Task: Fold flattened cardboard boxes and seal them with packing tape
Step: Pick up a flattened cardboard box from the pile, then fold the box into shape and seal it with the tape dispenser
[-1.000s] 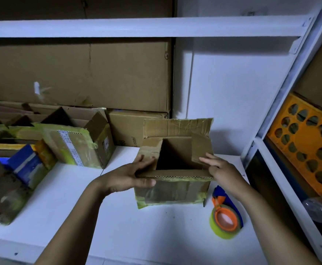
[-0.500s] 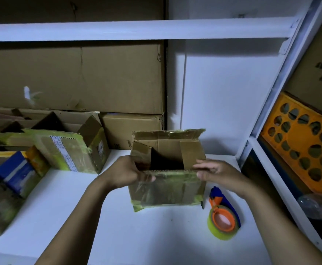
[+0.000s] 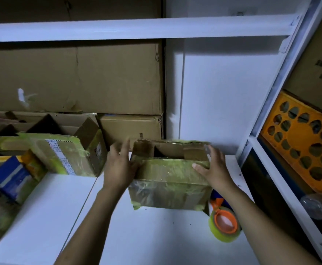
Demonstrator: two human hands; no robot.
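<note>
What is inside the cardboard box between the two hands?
Through the top gap of the cardboard box, only darkness and two folded-in side flaps show. The near flap hides the rest.

Brown card, yellow-green tape, white shelf

At centre, the brown cardboard box point(image 3: 169, 180) is banded with glossy yellow-green tape. At lower right, the tape roll point(image 3: 216, 233) is yellow-green around an orange core. At right is an orange crate point(image 3: 307, 129) patterned with round holes. At left is a blue carton point(image 3: 11, 175). The shelf point(image 3: 156, 236) is white.
</note>
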